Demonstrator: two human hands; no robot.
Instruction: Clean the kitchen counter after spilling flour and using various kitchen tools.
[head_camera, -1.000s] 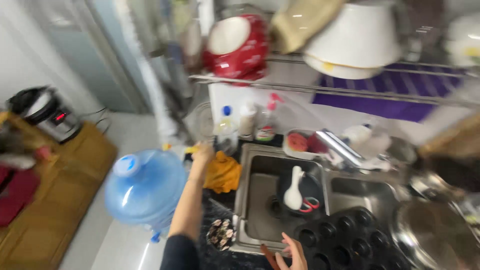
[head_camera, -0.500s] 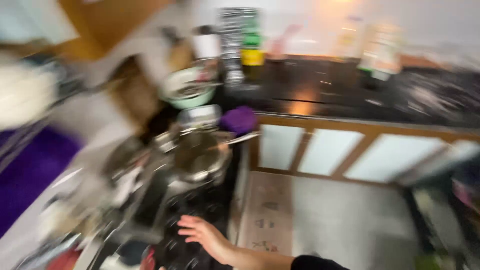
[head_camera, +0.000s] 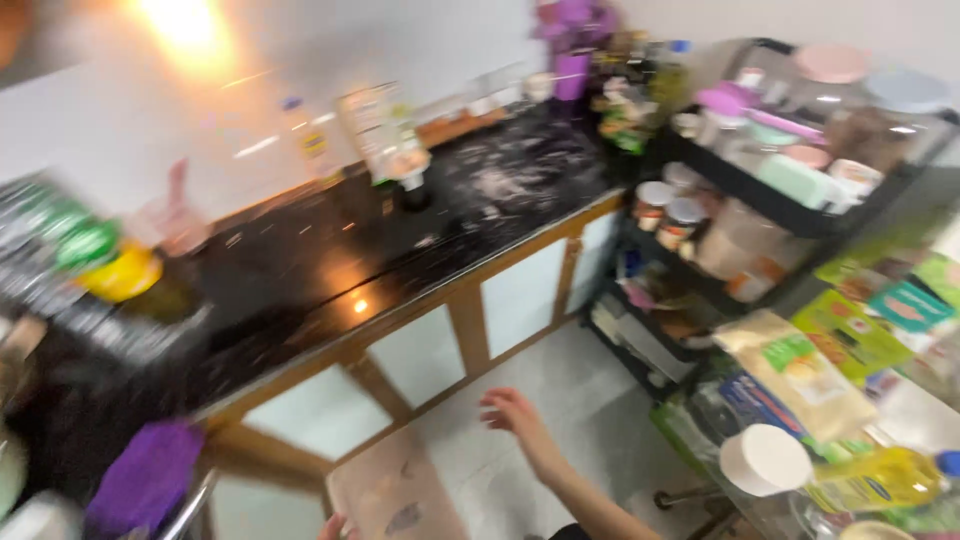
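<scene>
The right hand (head_camera: 512, 410) hangs open, fingers loosely spread and holding nothing, over the pale floor just beside the beige patterned floor mat (head_camera: 395, 495) below the black stone worktop (head_camera: 400, 240). Only the left hand's (head_camera: 333, 527) fingertips show, so its grip cannot be told. The mat looks light, limp and floppy; an edge or corner seems best to grip.

My right hand (head_camera: 512, 412) hangs over open floor (head_camera: 560, 440), with free room around it. Ahead, the dark counter (head_camera: 400, 250) and its cabinet doors (head_camera: 440, 340) block the way. To the right, a crowded black rack (head_camera: 780, 200) and packed goods (head_camera: 800, 380) close that side.
</scene>
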